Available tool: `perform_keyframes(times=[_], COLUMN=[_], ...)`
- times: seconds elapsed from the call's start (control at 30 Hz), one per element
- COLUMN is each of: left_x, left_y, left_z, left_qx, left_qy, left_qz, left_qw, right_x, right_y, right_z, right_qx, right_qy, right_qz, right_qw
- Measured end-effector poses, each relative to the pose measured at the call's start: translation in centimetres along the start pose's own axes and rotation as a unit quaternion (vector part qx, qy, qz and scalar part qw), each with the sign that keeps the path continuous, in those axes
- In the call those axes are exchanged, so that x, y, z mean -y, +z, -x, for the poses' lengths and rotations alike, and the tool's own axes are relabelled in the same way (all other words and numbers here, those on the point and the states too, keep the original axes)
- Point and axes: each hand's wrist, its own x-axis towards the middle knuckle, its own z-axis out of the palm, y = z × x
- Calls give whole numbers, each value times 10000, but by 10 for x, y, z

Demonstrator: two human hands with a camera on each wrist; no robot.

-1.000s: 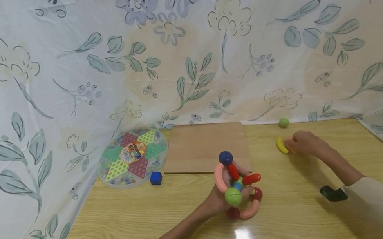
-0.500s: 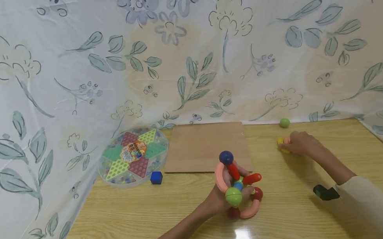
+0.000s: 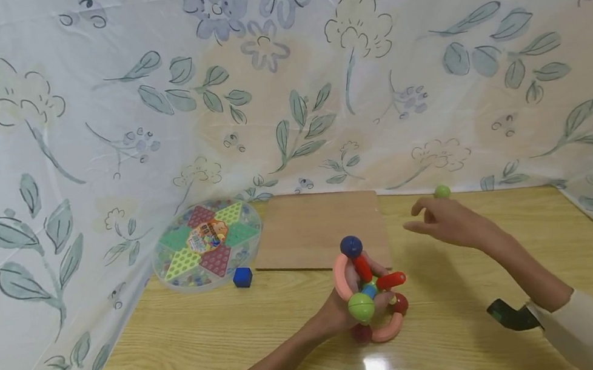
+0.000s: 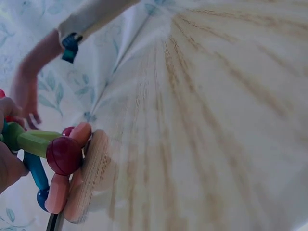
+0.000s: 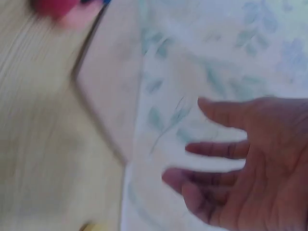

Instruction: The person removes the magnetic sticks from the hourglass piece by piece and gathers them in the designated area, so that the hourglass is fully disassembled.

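My left hand [image 3: 338,307] grips a toy built of magnetic sticks and balls [image 3: 361,307], with green, dark blue and dark red balls, red straight sticks and pink curved ones. In the left wrist view the fingers [image 4: 9,168] wrap its green and blue middle, and a dark red ball [image 4: 64,155] faces the camera. My right hand [image 3: 451,223] is raised over the right of the table, fingers spread and loosely bent. The right wrist view shows the palm [image 5: 269,178] holding nothing. A yellow piece [image 5: 92,226] shows at that view's bottom edge.
A light green ball [image 3: 442,191] lies at the table's back edge behind the right hand. A wooden board [image 3: 317,225] lies at the back middle. Left of it are a round Chinese checkers set [image 3: 207,244] and a blue cube [image 3: 242,277]. Flowered cloth [image 3: 285,88] hangs behind.
My right hand has let go of the pink and yellow curved sticks, risen and spread its fingers; it now hides that spot in the head view. My left hand keeps its grip, almost still.
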Motion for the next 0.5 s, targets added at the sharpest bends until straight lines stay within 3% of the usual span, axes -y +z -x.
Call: perform_keyframes(times=[0.1, 0.27, 0.4, 0.5], left_x=[-1, -3, -4, -5], left_y=[0, 0, -2, -2], left_z=[0, -1, -3, -3], left_qx=[27, 51, 60, 179], left_qy=[9, 46, 11, -269], left_qz=[150, 254, 140, 143], left_qw=[9999, 9997, 9999, 9994], right_x=[26, 58, 76, 87], right_y=[-3, -3, 0, 3], right_z=[5, 11, 9, 6], right_qx=[100, 256, 512, 694], right_qy=[-530, -1345, -2012, -2491], right_qz=[-442, -636, -901, -987], right_qw=[9976, 9885, 9741, 9609])
